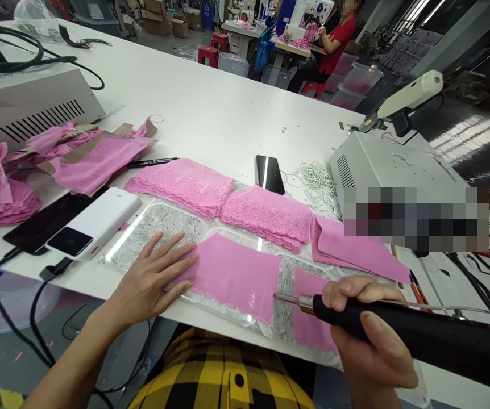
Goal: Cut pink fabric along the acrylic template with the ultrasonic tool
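My left hand point(153, 281) lies flat with fingers spread on the left edge of a pink fabric piece point(234, 275) that rests on a clear plastic template point(155, 224) at the near table edge. My right hand point(366, 335) is wrapped round the black handle of a hot cutting tool point(419, 335). Its metal tip point(285, 297) touches the right edge of that pink piece. A second smaller pink piece point(308, 312) lies just right of the tip.
Stacks of pink lace point(183, 184) point(268, 216) and folded pink cloth point(351, 247) sit behind the template. A white power bank point(95, 221), black phone point(269, 173), grey metal boxes point(32, 108) point(381, 165), cables and white elastic loops point(315, 182) crowd the table. A person in red sits far back.
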The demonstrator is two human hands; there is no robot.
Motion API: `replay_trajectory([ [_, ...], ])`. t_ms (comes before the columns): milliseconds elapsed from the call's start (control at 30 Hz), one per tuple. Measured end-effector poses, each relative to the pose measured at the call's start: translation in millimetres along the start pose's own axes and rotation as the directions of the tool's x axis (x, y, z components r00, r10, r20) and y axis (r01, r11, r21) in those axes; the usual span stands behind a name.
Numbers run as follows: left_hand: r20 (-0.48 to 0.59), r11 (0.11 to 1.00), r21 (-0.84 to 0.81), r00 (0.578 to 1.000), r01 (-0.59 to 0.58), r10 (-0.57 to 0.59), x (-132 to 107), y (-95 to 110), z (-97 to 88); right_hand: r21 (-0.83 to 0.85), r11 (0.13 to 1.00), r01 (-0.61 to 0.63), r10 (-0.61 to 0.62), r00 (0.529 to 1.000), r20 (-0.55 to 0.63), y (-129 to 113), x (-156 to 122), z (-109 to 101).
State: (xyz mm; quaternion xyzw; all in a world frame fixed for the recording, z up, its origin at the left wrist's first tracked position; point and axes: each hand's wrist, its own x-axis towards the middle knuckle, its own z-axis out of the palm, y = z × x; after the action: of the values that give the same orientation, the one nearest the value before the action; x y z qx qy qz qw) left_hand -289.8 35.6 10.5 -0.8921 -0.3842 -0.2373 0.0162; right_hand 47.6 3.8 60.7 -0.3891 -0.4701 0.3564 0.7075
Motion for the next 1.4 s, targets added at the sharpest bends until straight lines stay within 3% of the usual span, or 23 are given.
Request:
replay_trajectory([
  [100,-0.037,1.0,-0.009,0.999,-0.01,0.01,1.5,2.6,-2.9,-0.011,0.999,0.03,-0.031,0.995,-0.093,-4.5,9.8,-8.4],
  [167,-0.088,0.999,-0.002,0.995,-0.039,0.039,7.2,14.8,-3.9,-0.039,0.996,0.085,-0.09,0.983,-0.159,-6.7,19.7,-17.9],
  [267,-0.154,0.994,-0.03,0.983,-0.108,0.102,25.0,49.5,2.0,-0.056,0.994,0.091,-0.102,0.969,-0.226,-4.7,33.2,-30.9],
  [400,-0.105,0.956,-0.13,0.962,-0.264,0.252,56.1,99.4,25.6,-0.017,0.998,0.059,-0.062,0.968,-0.243,5.6,39.6,-34.3],
  [533,-0.083,0.922,-0.185,0.941,-0.339,0.329,77.7,125.8,47.0,-0.01,0.996,0.088,-0.088,0.972,-0.217,12.6,38.4,-29.1],
  [867,-0.038,0.889,-0.231,0.917,-0.395,0.397,80.6,138.1,62.0,-0.004,0.995,0.099,-0.098,0.977,-0.19,13.5,39.7,-30.2],
  [1400,-0.06,0.864,-0.265,0.901,-0.429,0.429,76.1,137.5,60.6,0.038,0.99,0.134,-0.127,0.981,-0.147,12.2,39.0,-31.4],
])
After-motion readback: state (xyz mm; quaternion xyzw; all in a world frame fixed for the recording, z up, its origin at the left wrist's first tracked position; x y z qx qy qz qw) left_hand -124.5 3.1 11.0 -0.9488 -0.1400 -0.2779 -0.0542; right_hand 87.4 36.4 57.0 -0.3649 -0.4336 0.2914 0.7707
